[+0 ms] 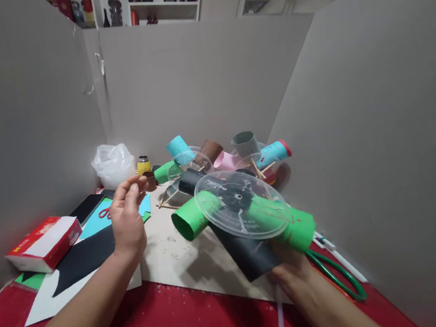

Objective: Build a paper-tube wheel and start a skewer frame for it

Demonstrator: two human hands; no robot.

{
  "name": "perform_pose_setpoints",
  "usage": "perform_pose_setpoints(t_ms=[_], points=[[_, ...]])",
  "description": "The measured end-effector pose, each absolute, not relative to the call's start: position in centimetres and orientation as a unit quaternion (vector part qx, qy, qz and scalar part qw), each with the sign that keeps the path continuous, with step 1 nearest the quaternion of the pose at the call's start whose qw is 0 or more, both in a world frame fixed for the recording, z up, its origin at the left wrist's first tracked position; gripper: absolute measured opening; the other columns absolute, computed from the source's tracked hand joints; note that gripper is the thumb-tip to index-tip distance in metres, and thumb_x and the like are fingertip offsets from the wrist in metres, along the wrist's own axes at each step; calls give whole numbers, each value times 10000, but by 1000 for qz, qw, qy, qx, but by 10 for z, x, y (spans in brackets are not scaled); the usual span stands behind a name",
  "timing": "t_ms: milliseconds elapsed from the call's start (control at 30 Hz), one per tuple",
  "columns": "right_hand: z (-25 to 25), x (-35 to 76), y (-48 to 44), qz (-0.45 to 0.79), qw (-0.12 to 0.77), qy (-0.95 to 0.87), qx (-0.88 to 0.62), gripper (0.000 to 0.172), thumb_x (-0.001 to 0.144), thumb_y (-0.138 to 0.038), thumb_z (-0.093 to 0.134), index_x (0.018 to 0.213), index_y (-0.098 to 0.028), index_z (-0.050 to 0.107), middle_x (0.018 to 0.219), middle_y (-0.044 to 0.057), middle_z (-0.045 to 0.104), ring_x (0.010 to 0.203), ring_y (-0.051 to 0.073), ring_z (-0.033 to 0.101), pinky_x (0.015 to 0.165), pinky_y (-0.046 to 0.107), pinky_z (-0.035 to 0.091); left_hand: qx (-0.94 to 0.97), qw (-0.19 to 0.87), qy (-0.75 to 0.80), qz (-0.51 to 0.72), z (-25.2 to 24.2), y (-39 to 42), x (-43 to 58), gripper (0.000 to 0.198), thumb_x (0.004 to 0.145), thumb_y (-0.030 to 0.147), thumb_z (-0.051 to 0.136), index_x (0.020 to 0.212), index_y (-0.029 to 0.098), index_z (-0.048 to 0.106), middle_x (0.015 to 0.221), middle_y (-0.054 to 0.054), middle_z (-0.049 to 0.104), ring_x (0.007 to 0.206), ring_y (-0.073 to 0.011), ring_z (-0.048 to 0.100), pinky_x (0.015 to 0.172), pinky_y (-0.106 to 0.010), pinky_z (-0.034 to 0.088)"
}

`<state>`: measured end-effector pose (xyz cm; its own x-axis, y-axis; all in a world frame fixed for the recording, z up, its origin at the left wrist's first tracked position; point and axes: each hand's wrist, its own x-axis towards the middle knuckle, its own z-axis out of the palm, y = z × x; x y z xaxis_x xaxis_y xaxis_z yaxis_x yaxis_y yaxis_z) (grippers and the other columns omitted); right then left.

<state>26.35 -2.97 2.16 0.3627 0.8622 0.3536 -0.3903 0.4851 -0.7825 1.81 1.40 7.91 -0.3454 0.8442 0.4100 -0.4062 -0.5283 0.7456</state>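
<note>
Above the beige board (165,265) on the red table (182,314), a paper-tube assembly (245,211) with a clear disc (240,203) is held up in the grip of the right hand (291,264), whose fingers are hidden behind it. By the raised left hand (130,214), thumb and fingertips are brought close; whether anything is pinched cannot be told
</note>
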Motion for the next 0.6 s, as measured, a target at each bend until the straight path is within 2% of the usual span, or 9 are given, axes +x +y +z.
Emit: perform_pose_setpoints(t_ms=[67, 167, 233, 300, 433, 500, 600], points=[[25, 265, -29, 430, 779, -347, -297, 250, 743, -340, 726, 988, -293, 711, 1028, -26, 738, 956, 209, 701, 924, 386, 563, 355, 488, 300, 739, 69, 21, 24, 187, 784, 265, 634, 949, 178, 650, 934, -39, 713, 850, -135, 673, 793, -268, 511], [26, 267, -28, 466, 789, -276, -290, 232, 785, -301, 693, 1011, -254, 707, 1019, -9, 743, 896, 167, 704, 877, 316, 578, 331, 630, 344, 614, 51, 18, 38, 218, 723, 170, 634, 940, 146, 636, 865, -47, 710, 712, -120, 667, 686, -240, 516], [23, 268, -26, 475, 792, -266, -275, 198, 805, -304, 670, 988, -242, 710, 994, -1, 745, 881, 163, 702, 864, 313, 581, 359, 711, 335, 503, 41, 10, 47, 240, 712, 155, 627, 949, 121, 648, 887, -92, 719, 735, -154, 685, 685, -261, 528], [18, 270, -24, 483, 796, -260, -256, 193, 809, -327, 665, 976, -240, 709, 986, -3, 745, 868, 157, 702, 852, 297, 582, 391, 767, 293, 416, 35, -1, 55, 298, 715, 146, 635, 1010, 111, 660, 991, -129, 719, 829, -186, 699, 715, -266, 532], [6, 269, -23, 505, 792, -245, -241, 241, 834, -377, 630, 1018, -236, 695, 963, 4, 747, 812, 150, 709, 761, 264, 601, 408, 806, 214, 371, 33, -15, 62, 249, 757, 191, 670, 990, 104, 681, 1011, -133, 720, 852, -176, 695, 718, -245, 530], [1, 265, -24, 510, 785, -258, -238, 216, 853, -334, 603, 1028, -241, 687, 976, 8, 745, 804, 148, 710, 763, 275, 603, 403, 802, 220, 382, 33, -19, 64, 222, 767, 226, 693, 958, 113, 678, 991, -124, 725, 827, -172, 694, 697, -247, 535], [-1, 259, -26, 511, 775, -283, -241, 173, 848, -277, 589, 986, -250, 690, 984, 7, 742, 871, 160, 706, 788, 305, 604, 392, 787, 252, 404, 31, -20, 65, 295, 772, 238, 708, 1048, 153, 647, 1049, -108, 719, 835, -177, 698, 694, -263, 548]])
